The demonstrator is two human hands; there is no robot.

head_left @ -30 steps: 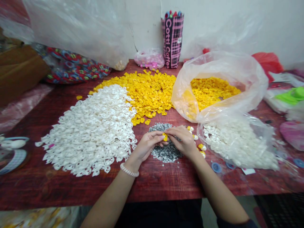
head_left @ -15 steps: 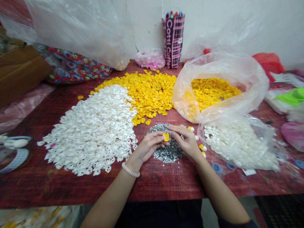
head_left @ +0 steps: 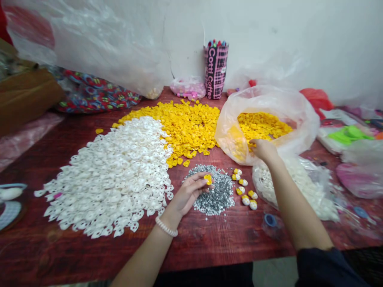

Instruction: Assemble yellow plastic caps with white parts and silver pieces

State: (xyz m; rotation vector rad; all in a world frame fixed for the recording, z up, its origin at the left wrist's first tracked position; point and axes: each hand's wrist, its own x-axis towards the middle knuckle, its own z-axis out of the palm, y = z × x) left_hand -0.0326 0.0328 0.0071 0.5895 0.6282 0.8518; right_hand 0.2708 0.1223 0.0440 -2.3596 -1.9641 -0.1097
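Observation:
Between thumb and fingers, my left hand (head_left: 193, 191) holds a yellow piece (head_left: 208, 179) over the edge of a pile of small grey beads (head_left: 217, 195). My right hand (head_left: 265, 150) reaches to the mouth of a clear plastic bag (head_left: 306, 115) holding yellow pieces (head_left: 260, 125); its fingertips are at the bag's near rim, and what they hold, if anything, is too small to tell. Several yellow-and-white pieces (head_left: 245, 200) lie right of the beads. A heap of white pieces (head_left: 107, 179) spreads at the left, with loose yellow pieces (head_left: 191, 123) behind it.
A clear bag of white pieces (head_left: 311, 191) lies under my right forearm. At the back stand a pink-and-black bag (head_left: 215, 73) and a small bag of pink items (head_left: 188, 88). Brown cardboard (head_left: 26, 99) is at the left, bright green items (head_left: 348, 134) at the right.
My right hand has moved from beside my left hand, away and to the right, to the bag of yellow pieces. The yellow-and-white pieces now show more fully. My left hand keeps its yellow piece.

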